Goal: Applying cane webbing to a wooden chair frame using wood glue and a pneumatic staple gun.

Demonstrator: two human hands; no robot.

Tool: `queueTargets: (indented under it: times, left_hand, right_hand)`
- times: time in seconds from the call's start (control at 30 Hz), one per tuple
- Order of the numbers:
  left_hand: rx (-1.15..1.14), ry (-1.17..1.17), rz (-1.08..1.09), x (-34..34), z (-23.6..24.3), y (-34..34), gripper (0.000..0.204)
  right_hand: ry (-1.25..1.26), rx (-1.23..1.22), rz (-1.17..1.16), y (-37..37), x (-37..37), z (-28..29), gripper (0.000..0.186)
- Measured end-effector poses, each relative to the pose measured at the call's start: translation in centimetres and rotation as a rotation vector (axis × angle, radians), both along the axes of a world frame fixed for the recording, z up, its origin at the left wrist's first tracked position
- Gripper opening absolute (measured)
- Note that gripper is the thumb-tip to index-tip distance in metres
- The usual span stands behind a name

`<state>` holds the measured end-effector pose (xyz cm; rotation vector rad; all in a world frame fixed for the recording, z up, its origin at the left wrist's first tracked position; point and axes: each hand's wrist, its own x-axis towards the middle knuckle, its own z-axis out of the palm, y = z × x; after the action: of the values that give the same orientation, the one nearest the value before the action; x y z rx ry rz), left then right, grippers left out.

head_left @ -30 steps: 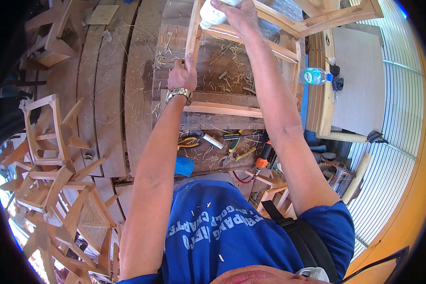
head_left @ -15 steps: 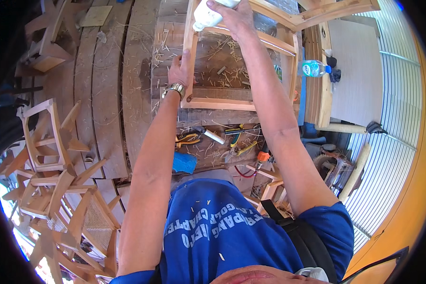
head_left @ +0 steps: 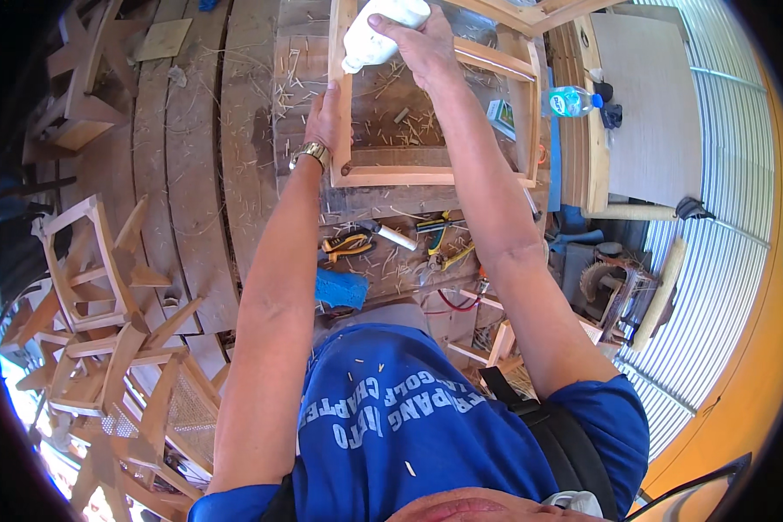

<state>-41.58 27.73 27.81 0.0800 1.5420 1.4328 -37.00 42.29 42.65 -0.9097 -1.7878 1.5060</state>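
Note:
A light wooden chair frame (head_left: 400, 177) lies on the work table, with a rail down its left side. My left hand (head_left: 324, 123), with a metal watch at its wrist, is closed round that left rail. Above the frame my right hand (head_left: 426, 52) grips a white squeeze bottle (head_left: 381, 36), tilted so its tip points down and left. That tip is at or just over the left rail, close to my left fingertips; contact cannot be made out. A thin white line runs along the crosspiece (head_left: 496, 64), partly hidden behind my right hand.
Nearer me lie yellow-black pliers (head_left: 348, 244), a white-handled tool (head_left: 393, 234) and a blue cloth (head_left: 340, 288). A plastic water bottle (head_left: 570, 102) is at the right. Wooden chairs (head_left: 104, 348) crowd the left; a toothed circular blade (head_left: 596, 283) is at lower right.
The white bottle has come toward me and slightly left, its tip now nearer my left hand. My left hand keeps its hold on the rail. The whole view has shifted a little.

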Motion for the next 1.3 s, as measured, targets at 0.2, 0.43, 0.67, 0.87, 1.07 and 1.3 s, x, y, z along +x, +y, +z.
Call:
queueTargets:
  times: [0.2, 0.43, 0.67, 0.87, 1.07, 1.3]
  left_hand:
    - [0.083, -0.058, -0.043, -0.4, 0.1, -0.2, 0.081]
    - [0.095, -0.067, -0.048, -0.8, -0.6, 0.0, 0.076]
    - [0.086, -0.063, -0.063, -0.7, 0.0, -0.2, 0.074]
    - [0.027, -0.008, -0.092, -0.6, 0.2, 0.1, 0.077]
    - [0.125, 0.18, -0.063, -1.0, -3.2, 1.1, 0.081]
    - [0.087, 0.135, -0.06, -0.7, -2.6, 1.0, 0.084]
  right_hand:
    - [0.009, -0.037, 0.027, -0.8, 1.5, -0.9, 0.038]
    - [-0.025, -0.056, -0.055, -2.1, 3.0, -2.1, 0.064]
    - [-0.074, -0.087, -0.053, -4.3, 4.7, -1.8, 0.065]
    - [-0.002, -0.074, 0.014, -4.4, 6.4, -4.5, 0.062]
    - [-0.05, -0.108, -0.029, -6.7, 7.4, -4.2, 0.051]
    - [-0.14, -0.144, 0.071, -8.8, 8.9, -2.7, 0.056]
